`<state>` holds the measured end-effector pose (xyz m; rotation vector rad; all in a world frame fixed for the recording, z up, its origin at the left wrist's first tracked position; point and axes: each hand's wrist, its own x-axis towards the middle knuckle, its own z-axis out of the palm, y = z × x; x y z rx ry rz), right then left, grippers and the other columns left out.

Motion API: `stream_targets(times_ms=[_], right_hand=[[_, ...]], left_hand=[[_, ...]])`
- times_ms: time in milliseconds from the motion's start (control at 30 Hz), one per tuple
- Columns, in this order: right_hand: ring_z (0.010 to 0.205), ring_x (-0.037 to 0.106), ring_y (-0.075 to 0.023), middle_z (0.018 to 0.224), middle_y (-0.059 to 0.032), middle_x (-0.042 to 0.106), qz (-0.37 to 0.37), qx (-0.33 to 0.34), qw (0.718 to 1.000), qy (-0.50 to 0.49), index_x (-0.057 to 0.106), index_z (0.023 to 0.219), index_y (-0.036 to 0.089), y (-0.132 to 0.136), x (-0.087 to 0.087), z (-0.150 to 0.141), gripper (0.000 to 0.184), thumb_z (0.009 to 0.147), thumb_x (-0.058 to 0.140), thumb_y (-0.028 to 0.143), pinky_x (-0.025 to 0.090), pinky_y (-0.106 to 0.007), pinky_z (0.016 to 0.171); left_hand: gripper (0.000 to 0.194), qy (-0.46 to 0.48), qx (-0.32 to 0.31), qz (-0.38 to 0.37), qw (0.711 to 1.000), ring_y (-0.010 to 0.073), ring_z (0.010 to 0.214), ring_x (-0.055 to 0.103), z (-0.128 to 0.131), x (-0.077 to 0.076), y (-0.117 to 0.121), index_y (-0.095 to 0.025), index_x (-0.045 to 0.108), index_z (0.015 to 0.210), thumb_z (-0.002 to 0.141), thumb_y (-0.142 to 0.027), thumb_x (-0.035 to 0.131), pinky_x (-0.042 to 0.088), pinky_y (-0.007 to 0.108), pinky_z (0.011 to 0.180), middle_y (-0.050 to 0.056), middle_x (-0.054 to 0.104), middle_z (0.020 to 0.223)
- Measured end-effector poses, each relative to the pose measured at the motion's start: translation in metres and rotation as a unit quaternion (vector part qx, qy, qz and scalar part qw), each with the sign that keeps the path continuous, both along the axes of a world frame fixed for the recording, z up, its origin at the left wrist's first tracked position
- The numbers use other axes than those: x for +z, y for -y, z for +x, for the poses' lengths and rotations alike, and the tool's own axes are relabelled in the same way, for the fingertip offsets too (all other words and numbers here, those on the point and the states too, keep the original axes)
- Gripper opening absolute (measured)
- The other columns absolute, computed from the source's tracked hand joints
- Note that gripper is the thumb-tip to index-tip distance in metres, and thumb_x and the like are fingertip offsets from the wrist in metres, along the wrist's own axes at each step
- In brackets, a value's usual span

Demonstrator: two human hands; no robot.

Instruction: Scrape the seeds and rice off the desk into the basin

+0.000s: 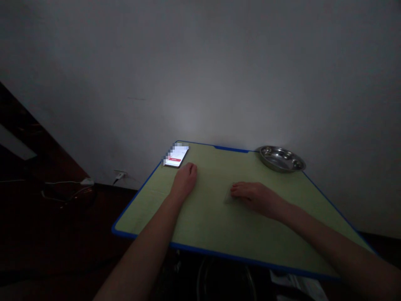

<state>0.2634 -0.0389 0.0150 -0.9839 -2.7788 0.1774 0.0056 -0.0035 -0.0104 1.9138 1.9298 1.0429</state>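
On the green tabletop (206, 217), my left hand (186, 177) rests with its fingers curled closed, just below a lit phone (176, 156). Nothing shows in that hand. Over the middle of the table, my right hand (253, 195) has its fingers pressed together. From under its fingertips pokes a small, pale, see-through flat piece (229, 198), pointed at its lower end. The dim light hides what kind of thing it is. The phone's screen faces up and is partly blurred out.
A shiny round metal bowl (281, 159) stands at the table's back right corner. Behind the table rises a grey wall (200, 75). At left, a plug (119, 174) and a cord lie low along the wall. A blue rim (216, 252) edges the table.
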Motion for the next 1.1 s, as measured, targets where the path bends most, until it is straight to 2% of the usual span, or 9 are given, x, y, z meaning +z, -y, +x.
stream_targets(times_ms=[233,367,433,500,567,667,767,933,1100], right_hand=[[0.104,0.064,-0.018,0.106,-0.0041,0.072,-0.009,-0.002,1.0,0.006,0.072,0.098,0.024,0.005,0.001,0.018,0.029,0.088,0.048,0.012,0.049,-0.034,0.09],[0.108,0.062,-0.0182,0.113,-0.0052,0.07,0.007,-0.023,0.999,-0.049,0.073,0.1,0.025,0.005,0.0,0.023,0.029,0.087,0.05,0.013,0.047,-0.035,0.093],[0.105,0.062,-0.0189,0.113,-0.0067,0.069,0.044,-0.048,0.993,-0.097,0.075,0.096,0.025,0.005,0.004,0.022,0.025,0.086,0.054,0.015,0.048,-0.034,0.089],[0.093,0.062,-0.019,0.101,-0.0078,0.069,0.093,-0.071,0.983,-0.138,0.077,0.09,0.026,0.006,0.011,0.017,0.021,0.085,0.058,0.02,0.049,-0.032,0.079],[0.075,0.061,-0.0168,0.081,-0.0061,0.068,0.113,-0.077,0.979,-0.152,0.077,0.09,0.026,0.01,0.017,0.011,0.02,0.086,0.058,0.025,0.047,-0.028,0.067],[0.058,0.057,-0.0127,0.064,-0.0021,0.066,0.076,-0.04,0.984,-0.154,0.077,0.095,0.024,0.022,0.02,0.0,0.023,0.089,0.055,0.028,0.042,-0.024,0.057],[0.059,0.063,-0.0117,0.07,-0.0024,0.072,0.013,-0.004,0.983,-0.185,0.076,0.096,0.021,0.039,0.013,-0.011,0.023,0.088,0.055,0.026,0.044,-0.022,0.058],[0.068,0.068,-0.0139,0.08,-0.003,0.075,-0.08,-0.037,0.974,-0.211,0.073,0.102,0.018,0.062,0.003,-0.025,0.029,0.077,0.059,0.017,0.049,-0.025,0.067],[0.066,0.068,-0.0157,0.077,-0.0059,0.075,-0.072,-0.087,0.969,-0.221,0.075,0.092,0.016,0.063,-0.01,-0.035,0.025,0.079,0.054,0.017,0.049,-0.027,0.065]], left_hand=[[0.03,-0.001,-0.003,0.001,1.0,0.0186,0.076,0.058,-0.001,-0.001,0.0,-0.018,0.057,0.079,0.092,-0.032,0.034,0.04,0.03,0.067,0.007,0.065,0.08],[0.031,-0.013,-0.004,-0.003,1.0,0.0183,0.074,0.057,-0.001,0.0,-0.001,-0.019,0.057,0.077,0.092,-0.032,0.033,0.039,0.03,0.067,0.006,0.064,0.078],[0.032,-0.012,-0.006,-0.004,1.0,0.0184,0.074,0.057,-0.001,0.0,-0.001,-0.019,0.057,0.077,0.092,-0.033,0.033,0.039,0.03,0.067,0.006,0.064,0.078],[0.033,-0.007,-0.007,-0.005,1.0,0.0186,0.074,0.057,-0.001,-0.001,-0.001,-0.019,0.057,0.077,0.092,-0.034,0.033,0.038,0.03,0.066,0.006,0.064,0.078],[0.033,-0.003,-0.011,-0.002,1.0,0.0186,0.075,0.057,-0.002,-0.001,-0.001,-0.019,0.057,0.077,0.092,-0.035,0.033,0.038,0.03,0.066,0.006,0.064,0.079],[0.032,-0.003,-0.011,-0.005,1.0,0.018,0.075,0.057,-0.001,-0.001,-0.001,-0.018,0.057,0.077,0.092,-0.034,0.034,0.037,0.029,0.065,0.005,0.064,0.078],[0.032,-0.011,-0.006,-0.013,1.0,0.0176,0.074,0.057,-0.001,-0.001,-0.002,-0.018,0.058,0.077,0.093,-0.033,0.034,0.036,0.028,0.064,0.006,0.064,0.078],[0.033,-0.016,-0.011,-0.009,1.0,0.0176,0.076,0.057,-0.002,-0.001,-0.004,-0.017,0.06,0.079,0.093,-0.033,0.034,0.036,0.028,0.064,0.006,0.065,0.079],[0.035,-0.045,-0.025,-0.01,0.999,0.0183,0.079,0.058,-0.002,-0.004,-0.007,-0.017,0.062,0.078,0.093,-0.033,0.035,0.037,0.029,0.068,0.008,0.066,0.084]])
